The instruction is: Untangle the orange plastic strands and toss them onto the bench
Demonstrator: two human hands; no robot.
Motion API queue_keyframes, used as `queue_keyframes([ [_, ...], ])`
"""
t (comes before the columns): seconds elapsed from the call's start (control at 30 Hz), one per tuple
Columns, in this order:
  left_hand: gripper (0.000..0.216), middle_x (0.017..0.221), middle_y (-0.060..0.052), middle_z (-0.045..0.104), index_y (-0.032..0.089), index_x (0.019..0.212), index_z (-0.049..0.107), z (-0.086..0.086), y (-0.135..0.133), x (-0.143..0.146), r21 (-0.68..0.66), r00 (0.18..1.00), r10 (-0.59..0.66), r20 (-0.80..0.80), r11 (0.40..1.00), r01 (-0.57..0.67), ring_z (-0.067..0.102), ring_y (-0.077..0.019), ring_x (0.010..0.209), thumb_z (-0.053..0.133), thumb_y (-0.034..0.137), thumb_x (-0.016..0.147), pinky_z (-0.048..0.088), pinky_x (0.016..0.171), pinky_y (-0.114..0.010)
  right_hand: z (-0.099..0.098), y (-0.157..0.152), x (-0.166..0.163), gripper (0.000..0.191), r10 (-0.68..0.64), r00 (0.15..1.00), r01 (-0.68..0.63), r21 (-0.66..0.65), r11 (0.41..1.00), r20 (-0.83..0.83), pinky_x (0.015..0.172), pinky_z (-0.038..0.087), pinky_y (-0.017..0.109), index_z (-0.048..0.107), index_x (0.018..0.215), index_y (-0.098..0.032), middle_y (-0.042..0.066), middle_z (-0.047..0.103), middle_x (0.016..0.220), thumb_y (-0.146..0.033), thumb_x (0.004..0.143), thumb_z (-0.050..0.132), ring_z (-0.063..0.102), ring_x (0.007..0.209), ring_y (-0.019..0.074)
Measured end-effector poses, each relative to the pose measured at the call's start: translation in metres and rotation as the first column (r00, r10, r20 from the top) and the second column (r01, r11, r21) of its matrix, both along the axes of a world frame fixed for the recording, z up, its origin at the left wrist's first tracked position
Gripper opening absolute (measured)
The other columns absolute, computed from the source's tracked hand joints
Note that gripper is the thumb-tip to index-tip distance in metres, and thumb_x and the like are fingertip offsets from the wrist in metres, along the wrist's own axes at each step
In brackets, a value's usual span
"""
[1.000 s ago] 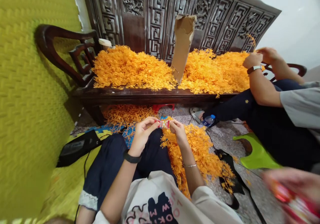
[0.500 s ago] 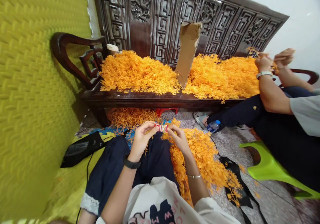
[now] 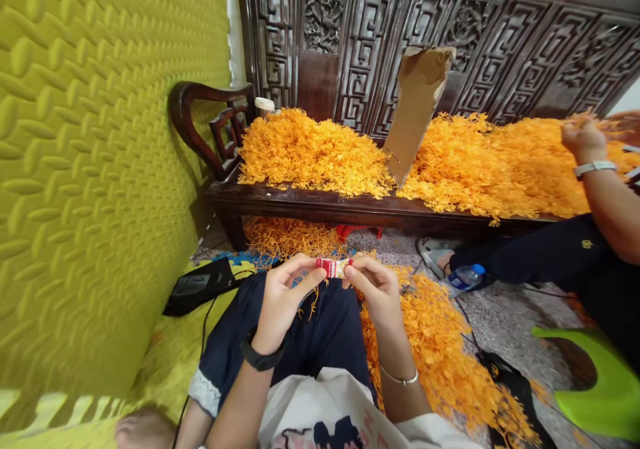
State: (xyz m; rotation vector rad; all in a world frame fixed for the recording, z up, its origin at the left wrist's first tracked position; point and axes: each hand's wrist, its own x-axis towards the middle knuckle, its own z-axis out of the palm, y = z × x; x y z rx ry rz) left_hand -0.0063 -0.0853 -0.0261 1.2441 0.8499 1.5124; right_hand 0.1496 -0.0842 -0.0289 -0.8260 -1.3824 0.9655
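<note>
Between my two hands, above my lap, is a small red and white wrapped candy (image 3: 333,268). My left hand (image 3: 287,295) pinches its left end between thumb and fingers. The right end is pinched by my right hand (image 3: 379,292). The wrapper is stretched level between them and looks whole, with print on its front. A few thin orange strands (image 3: 311,303) hang below my left hand over the dark trousers.
Orange artificial sprigs (image 3: 315,152) are heaped on a carved wooden bench (image 3: 300,205), split by an upright cardboard piece (image 3: 423,105). More sprigs (image 3: 440,335) lie on the floor at right. A co-worker's hand (image 3: 585,139), a water bottle (image 3: 465,279) and a green stool (image 3: 600,395) are to the right.
The view has turned left, so the bench and co-worker sit further right. Both hands still pinch the candy, which appears slightly closer. The co-worker's hands have moved lower, towards the orange heap.
</note>
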Motion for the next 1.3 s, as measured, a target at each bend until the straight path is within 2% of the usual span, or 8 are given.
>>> queue_keyframes([
  [0.3, 0.003, 0.073, 0.002, 0.066, 0.019, 0.071, 0.069, -0.009, 0.006, -0.004, -0.087, 0.986, 0.165, 0.035, 0.983, -0.161, 0.059, -0.0114, 0.069, 0.069, 0.021, 0.074, 0.046, 0.067, -0.020, -0.007, 0.013, -0.014, 0.019, 0.041, 0.998, -0.039, -0.029, 0.999, 0.044, 0.064, 0.039, 0.023, 0.058, 0.066, -0.018, -0.002, 0.054, 0.062, -0.024, 0.085, 0.057, 0.050, 0.063, 0.0103],
  [0.4, 0.006, 0.075, 0.001, 0.066, 0.019, 0.074, 0.068, -0.014, 0.012, -0.008, 0.055, 0.950, 0.275, -0.151, 0.961, -0.269, 0.059, -0.0130, 0.073, 0.064, 0.019, 0.078, 0.045, 0.069, -0.022, -0.013, 0.020, -0.014, 0.008, 0.027, 0.982, -0.034, 0.032, 0.999, 0.189, 0.072, 0.041, 0.026, 0.062, 0.079, -0.019, 0.001, 0.059, 0.076, -0.024, 0.084, 0.058, 0.054, 0.075, 0.0136],
  [0.47, 0.007, 0.076, -0.001, 0.066, 0.019, 0.077, 0.068, -0.019, 0.016, -0.012, 0.215, 0.863, 0.368, -0.347, 0.926, -0.309, 0.058, -0.0146, 0.075, 0.062, 0.018, 0.080, 0.044, 0.071, -0.025, -0.018, 0.026, -0.013, 0.012, -0.033, 0.960, 0.003, 0.107, 0.994, 0.278, 0.083, 0.041, 0.030, 0.062, 0.094, -0.021, 0.004, 0.060, 0.092, -0.023, 0.083, 0.060, 0.055, 0.091, 0.0164],
  [0.63, 0.011, 0.070, -0.002, 0.065, 0.018, 0.073, 0.065, -0.040, 0.022, -0.021, 0.371, 0.648, 0.397, -0.650, 0.910, -0.185, 0.056, -0.0167, 0.070, 0.057, 0.018, 0.082, 0.042, 0.069, -0.030, -0.037, 0.039, -0.017, 0.018, 0.039, 0.913, -0.091, 0.108, 0.990, 0.407, 0.086, 0.043, 0.030, 0.063, 0.102, -0.023, 0.005, 0.061, 0.098, -0.022, 0.086, 0.055, 0.055, 0.096, 0.0159],
  [0.8, 0.011, 0.071, -0.002, 0.064, 0.018, 0.073, 0.063, -0.058, 0.021, -0.027, 0.251, 0.644, 0.307, -0.700, 0.951, -0.181, 0.057, -0.0169, 0.071, 0.056, 0.018, 0.081, 0.044, 0.069, -0.030, -0.056, 0.047, -0.024, 0.010, 0.149, 0.895, -0.176, 0.026, 0.984, 0.421, 0.074, 0.046, 0.027, 0.065, 0.086, -0.019, 0.003, 0.062, 0.083, -0.025, 0.086, 0.056, 0.059, 0.080, 0.0144],
  [1.0, 0.017, 0.080, -0.003, 0.063, 0.020, 0.081, 0.060, -0.070, 0.019, -0.031, 0.098, 0.710, 0.163, -0.686, 0.986, -0.131, 0.058, -0.0176, 0.079, 0.047, 0.027, 0.090, 0.046, 0.072, -0.029, -0.070, 0.048, -0.028, 0.010, 0.127, 0.912, -0.110, -0.066, 0.992, 0.390, 0.069, 0.045, 0.024, 0.062, 0.082, -0.018, 0.002, 0.063, 0.079, -0.028, 0.083, 0.060, 0.059, 0.075, 0.0139],
  [1.17, 0.013, 0.086, -0.003, 0.063, 0.020, 0.086, 0.059, -0.072, 0.018, -0.031, 0.238, 0.572, 0.280, -0.771, 0.960, -0.149, 0.057, -0.0185, 0.083, 0.046, 0.020, 0.089, 0.044, 0.075, -0.031, -0.071, 0.045, -0.031, 0.012, 0.168, 0.899, -0.150, -0.076, 0.986, 0.406, 0.070, 0.044, 0.024, 0.063, 0.076, -0.018, 0.002, 0.063, 0.076, -0.025, 0.085, 0.057, 0.059, 0.073, 0.0130],
  [1.3, 0.016, 0.084, -0.003, 0.062, 0.018, 0.084, 0.058, -0.070, 0.016, -0.036, 0.330, 0.431, 0.321, -0.843, 0.942, -0.058, 0.055, -0.0188, 0.081, 0.043, 0.015, 0.089, 0.042, 0.073, -0.033, -0.069, 0.042, -0.035, 0.010, 0.139, 0.887, -0.129, -0.054, 0.990, 0.440, 0.070, 0.044, 0.024, 0.063, 0.077, -0.018, 0.002, 0.063, 0.076, -0.021, 0.085, 0.056, 0.058, 0.072, 0.0129],
])
